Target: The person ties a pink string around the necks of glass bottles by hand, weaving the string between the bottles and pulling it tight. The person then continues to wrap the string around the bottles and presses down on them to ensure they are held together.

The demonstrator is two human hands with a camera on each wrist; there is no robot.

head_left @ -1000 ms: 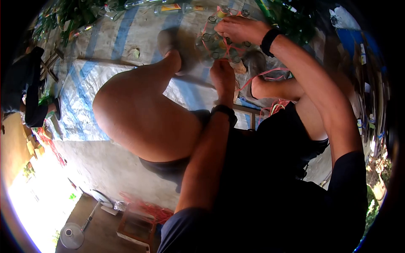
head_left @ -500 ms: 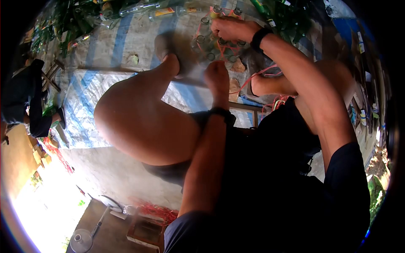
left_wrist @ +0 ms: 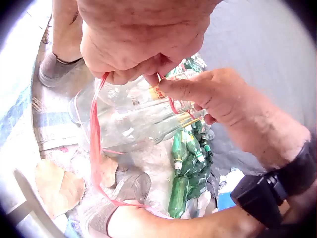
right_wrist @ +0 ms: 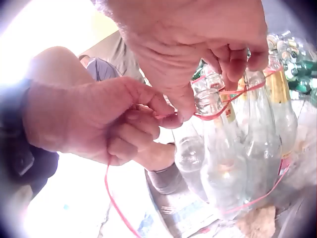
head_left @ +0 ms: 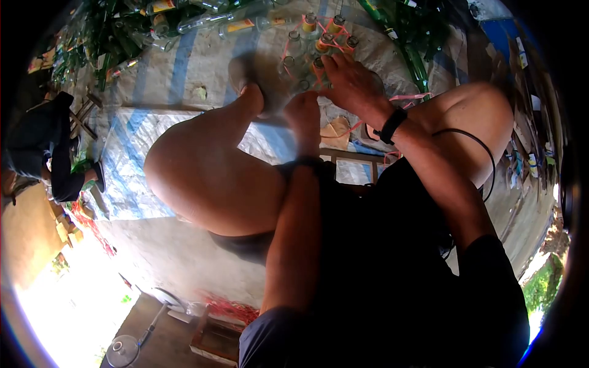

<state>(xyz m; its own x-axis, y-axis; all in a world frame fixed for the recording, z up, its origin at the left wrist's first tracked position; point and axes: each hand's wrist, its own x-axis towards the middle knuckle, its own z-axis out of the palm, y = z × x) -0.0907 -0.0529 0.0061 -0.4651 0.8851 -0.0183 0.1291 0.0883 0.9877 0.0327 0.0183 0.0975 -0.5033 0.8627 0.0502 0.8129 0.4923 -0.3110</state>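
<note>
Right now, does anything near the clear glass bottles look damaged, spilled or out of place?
Nothing looks plainly broken or spilled. Two flat, brown, leaf-like pieces lie near the clear glass bottles, looking like stray litter beside the upright group.

Green bottles (head_left: 116, 37) lie heaped at the head view's upper left, near a blue-striped sheet (head_left: 144, 132). Another person (head_left: 37, 132) in dark clothes appears at the left edge. A dry leaf (left_wrist: 58, 187) shows in the left wrist view.

Ribbon (right_wrist: 216, 118) around bottles (right_wrist: 225, 173) before the hands (right_wrist: 94, 119)
</note>
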